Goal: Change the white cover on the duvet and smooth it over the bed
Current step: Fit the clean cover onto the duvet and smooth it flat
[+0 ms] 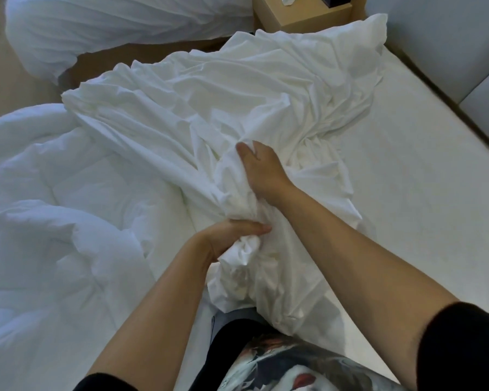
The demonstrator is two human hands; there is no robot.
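Nearest the body, the left hand [237, 231] is clenched round a gathered bunch of the thin, crumpled white fabric duvet cover [209, 88]. Just beyond it the right hand [261, 167] grips a fold of the same cloth. From both hands the cover's long axis runs away up the bed [407, 179]; the puffy white quilted duvet [54, 207] lies left of the left hand, the nearer one to it.

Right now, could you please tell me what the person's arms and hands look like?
Both forearms are bare. The left hand and right hand wear no gloves, and no ring or watch shows. A black left sleeve and a black right sleeve end near the elbows.
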